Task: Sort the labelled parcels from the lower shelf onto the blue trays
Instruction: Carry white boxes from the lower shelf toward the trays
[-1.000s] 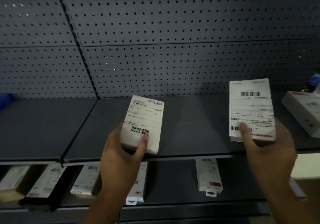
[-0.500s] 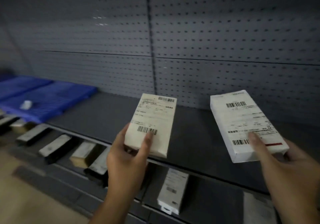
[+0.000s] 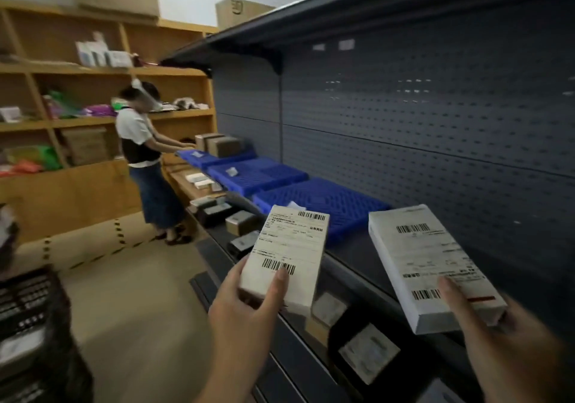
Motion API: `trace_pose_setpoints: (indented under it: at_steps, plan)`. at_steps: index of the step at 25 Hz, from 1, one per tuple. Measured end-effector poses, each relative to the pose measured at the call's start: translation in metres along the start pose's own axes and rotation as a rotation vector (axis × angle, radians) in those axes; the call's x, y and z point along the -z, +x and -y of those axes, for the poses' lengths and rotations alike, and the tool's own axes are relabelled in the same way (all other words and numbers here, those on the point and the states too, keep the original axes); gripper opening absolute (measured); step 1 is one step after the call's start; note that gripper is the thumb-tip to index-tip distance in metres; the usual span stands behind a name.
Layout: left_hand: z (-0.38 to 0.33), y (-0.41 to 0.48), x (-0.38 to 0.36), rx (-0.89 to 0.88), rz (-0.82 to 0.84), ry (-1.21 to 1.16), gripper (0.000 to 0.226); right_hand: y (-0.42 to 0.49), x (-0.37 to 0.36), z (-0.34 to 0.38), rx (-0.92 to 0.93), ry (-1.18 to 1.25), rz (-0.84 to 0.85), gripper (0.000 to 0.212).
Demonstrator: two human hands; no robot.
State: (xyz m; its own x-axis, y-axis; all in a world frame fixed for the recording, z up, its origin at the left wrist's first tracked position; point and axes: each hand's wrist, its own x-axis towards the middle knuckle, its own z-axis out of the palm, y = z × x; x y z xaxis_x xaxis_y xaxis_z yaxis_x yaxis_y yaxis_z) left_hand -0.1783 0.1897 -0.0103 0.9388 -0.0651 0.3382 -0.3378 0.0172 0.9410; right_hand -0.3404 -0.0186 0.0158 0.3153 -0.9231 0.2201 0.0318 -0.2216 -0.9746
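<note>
Beside the dark shelving (image 3: 435,116) | I'm watching left hand (image 3: 245,306) pinching labelled parcel (image 3: 286,253), right hand (image 3: 510,340) gripping second parcel (image 3: 426,265), both short of blue trays (image 3: 329,203) | juggling two labels, I'm risking swapped trays.

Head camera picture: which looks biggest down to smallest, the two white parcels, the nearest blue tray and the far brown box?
1. Right parcel.
2. Left parcel and nearest blue tray look about alike; no ranking.
3. Brown box, smallest, but it is farthest and the parcels are nearest the camera.
</note>
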Motion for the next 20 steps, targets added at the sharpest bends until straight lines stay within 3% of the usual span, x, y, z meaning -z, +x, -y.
trace_pose_setpoints:
  at_steps: [9, 20]
  plan:
    - [0.070, 0.196, 0.066, 0.036, -0.064, 0.032, 0.059, 0.038, -0.242, 0.011, 0.039, 0.010, 0.128, 0.025]
    - [0.141, 0.457, 0.042, 0.021, -0.004, 0.011, 0.031, 0.147, -0.475, 0.005, 0.123, 0.091, 0.132, 0.021]
